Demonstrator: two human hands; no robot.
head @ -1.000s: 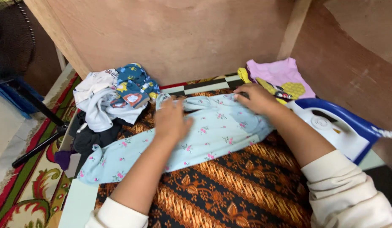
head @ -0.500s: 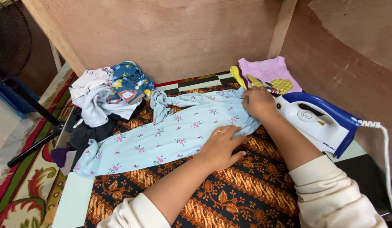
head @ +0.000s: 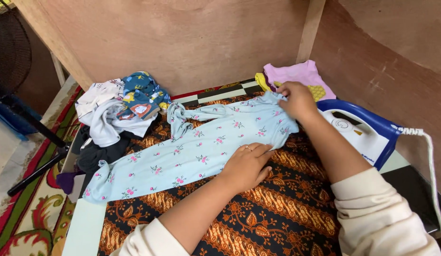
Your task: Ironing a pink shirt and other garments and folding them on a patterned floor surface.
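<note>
A batik-covered bench [head: 277, 213] is sitting against plywood walls [head: 182, 42], its near half lying bare. The left hand [head: 246, 166] is pressing flat and open on the blue floral garment [head: 192, 149]; the right hand [head: 296, 99] is pinching its far edge beside the iron [head: 360, 135].

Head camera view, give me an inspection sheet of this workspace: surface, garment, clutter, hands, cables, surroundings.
Surface: batik cloth, orange and black, covers the board.
Job's things: light blue floral garment lies spread flat; one leg twisted at the far end.
Clutter: pile of clothes at the left; pink shirt at the far right.
Hands: left hand flat on the garment's near edge; right hand on its top end.
Cables: white cord runs from the blue and white iron.
Surroundings: wooden wall; patterned rug.
</note>
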